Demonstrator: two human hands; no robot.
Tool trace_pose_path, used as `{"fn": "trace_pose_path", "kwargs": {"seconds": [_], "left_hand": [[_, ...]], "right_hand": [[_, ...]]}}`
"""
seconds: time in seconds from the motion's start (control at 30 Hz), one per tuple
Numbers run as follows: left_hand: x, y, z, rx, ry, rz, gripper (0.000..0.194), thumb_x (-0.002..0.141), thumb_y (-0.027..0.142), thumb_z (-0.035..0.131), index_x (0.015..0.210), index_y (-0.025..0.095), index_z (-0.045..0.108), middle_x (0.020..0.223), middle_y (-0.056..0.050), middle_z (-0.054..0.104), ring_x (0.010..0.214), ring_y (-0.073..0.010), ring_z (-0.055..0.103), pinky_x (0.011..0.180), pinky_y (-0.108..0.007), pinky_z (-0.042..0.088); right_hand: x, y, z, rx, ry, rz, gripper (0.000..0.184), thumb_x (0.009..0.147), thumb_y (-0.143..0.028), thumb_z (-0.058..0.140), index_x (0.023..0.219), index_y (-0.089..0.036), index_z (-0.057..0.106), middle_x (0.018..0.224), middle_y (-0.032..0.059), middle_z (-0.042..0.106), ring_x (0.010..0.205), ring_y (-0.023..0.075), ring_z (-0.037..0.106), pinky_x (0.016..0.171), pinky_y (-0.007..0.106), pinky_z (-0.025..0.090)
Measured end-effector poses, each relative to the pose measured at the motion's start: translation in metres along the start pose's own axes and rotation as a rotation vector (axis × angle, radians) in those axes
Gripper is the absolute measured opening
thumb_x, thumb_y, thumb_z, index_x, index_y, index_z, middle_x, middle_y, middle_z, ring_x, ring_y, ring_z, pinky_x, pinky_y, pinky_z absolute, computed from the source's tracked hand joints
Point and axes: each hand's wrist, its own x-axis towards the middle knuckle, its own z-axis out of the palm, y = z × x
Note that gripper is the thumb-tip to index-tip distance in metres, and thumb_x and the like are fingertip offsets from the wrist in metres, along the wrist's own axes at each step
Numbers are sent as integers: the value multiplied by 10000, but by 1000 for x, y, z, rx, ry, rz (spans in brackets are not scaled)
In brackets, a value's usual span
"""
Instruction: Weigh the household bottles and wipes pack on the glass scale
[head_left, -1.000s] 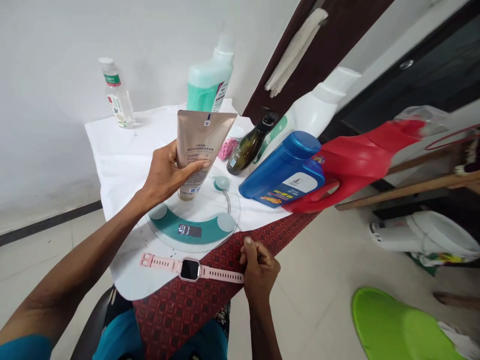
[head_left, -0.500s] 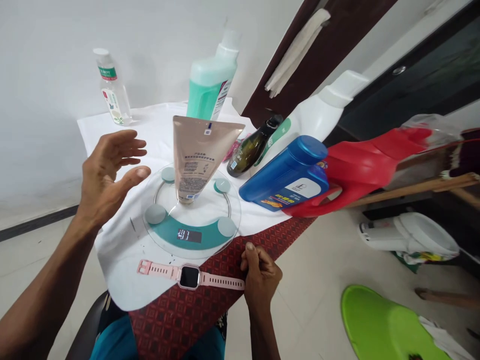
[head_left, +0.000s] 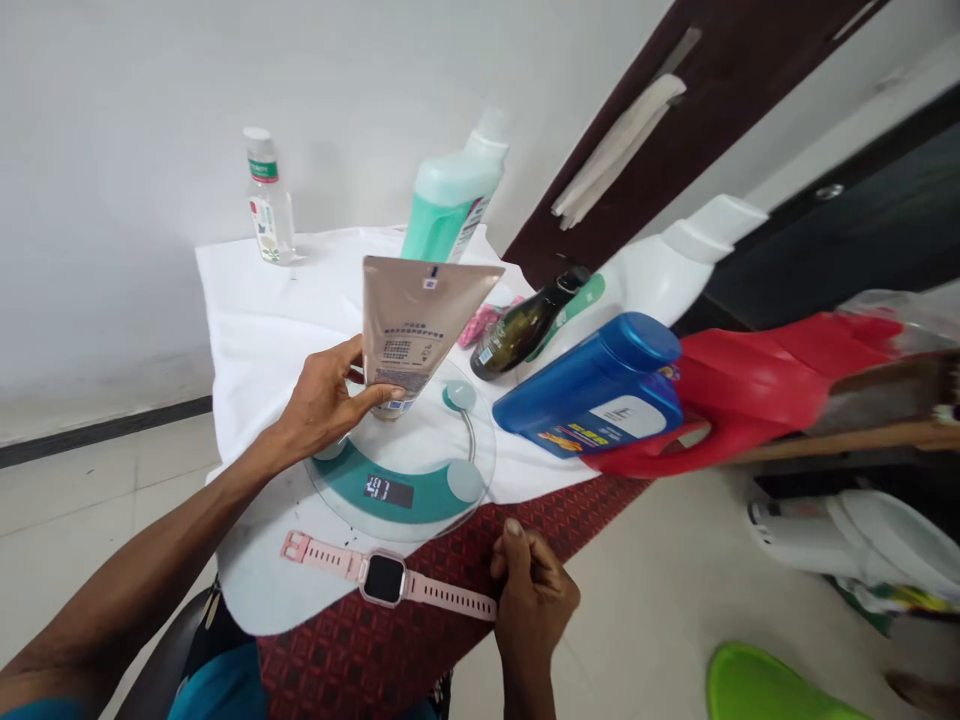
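A beige squeeze tube [head_left: 420,320] stands cap-down on a round glass scale [head_left: 420,505] with a teal band and a small display. My left hand [head_left: 326,400] is around the tube's lower part, thumb across the front and fingers partly hidden behind it. My right hand [head_left: 532,590] rests in a loose fist at the table's front edge, with nothing visible in it. Beside it lies a smartwatch [head_left: 384,578] with a pink strap, its strap end reaching the right hand.
Behind the scale stand a clear bottle [head_left: 271,215] and a green liquid bottle [head_left: 442,205]. To the right are a dark bottle [head_left: 525,325], a blue bottle [head_left: 592,385], a white jug [head_left: 652,285] and a red jug [head_left: 772,385]. A white cloth [head_left: 247,300] covers much of the table.
My left hand has moved right from open air and closed around the tube. The right hand stays by the watch strap. The whole view has shifted slightly.
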Motion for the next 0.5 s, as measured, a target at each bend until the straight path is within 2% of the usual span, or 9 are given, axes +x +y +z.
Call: {"fn": "trace_pose_path", "kwargs": {"seconds": [0.13,0.23,0.3,0.37,0.43,0.5], "left_hand": [[26,-7,-34,-57,293,1,399,848,502,897,1090,218,756,1088,-62,828,931,-250,792,793,-412,687],[59,-39,-73,57,512,-2,470,762,492,944,1080,225,725,1095,-33,811,965,-251,768,814,-419,672],[81,-69,-99,192,627,-111,420,741,412,943,1018,211,699,1030,-15,789,921,-230,732,810,-414,638],[99,-100,-121,330,712,-291,356,739,328,920,926,209,642,957,5,758,913,-221,711,839,-412,590],[114,-124,-137,414,771,-413,350,757,287,890,866,217,565,914,14,729,969,-235,709,884,-423,548],[128,-140,-147,445,805,-456,375,771,254,866,844,230,499,933,-6,726,1042,-269,711,925,-448,525]], "right_hand": [[1,1,-2,-43,16,6,636,917,-728,757,581,-211,599,531,-26,508,505,120,462,505,265,372],[0,0,-2,-55,15,29,644,909,-744,755,580,-215,591,535,-26,506,512,118,459,508,262,382],[-2,-4,-2,-65,16,67,645,913,-753,745,588,-218,589,550,-22,518,531,125,470,518,264,393],[-3,-9,-2,-76,20,104,643,921,-756,733,594,-222,586,566,-17,529,550,131,479,529,268,399],[-3,-13,-2,-102,20,122,647,919,-760,731,584,-226,580,569,-13,530,549,134,469,527,276,389],[-2,-14,-2,-127,22,116,654,910,-773,729,572,-232,587,558,-6,527,538,141,457,514,290,376]]}}
